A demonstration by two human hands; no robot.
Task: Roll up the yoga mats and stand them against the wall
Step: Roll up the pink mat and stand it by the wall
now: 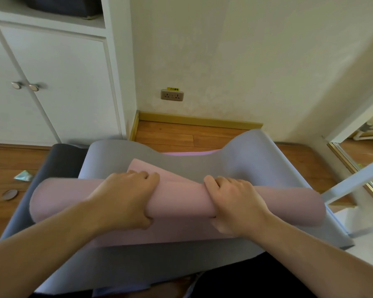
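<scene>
Centrally, we see the pink yoga mat roll (73, 198) lying crosswise, with a loose pink flap (146, 168) rising behind it and a flat pink stretch beneath. Our left hand (125, 196) grips the roll from above, fingers curled over its far side and thumb tucked under the near side. Our right hand (235, 203) grips it likewise, just to the right, knuckles up and thumb underneath. Both hands sit near the roll's middle, slightly apart. Under the roll spreads a grey mat (246, 160), its far corners curling upward. A dark mat (60, 160) shows at the left edge. Beyond lie the wooden floor (181, 134), the cream wall (246, 61) with a wall socket (172, 95), and a white cabinet (63, 82) at left. A coin-like disc (9, 194) lies on the floor at far left.
</scene>
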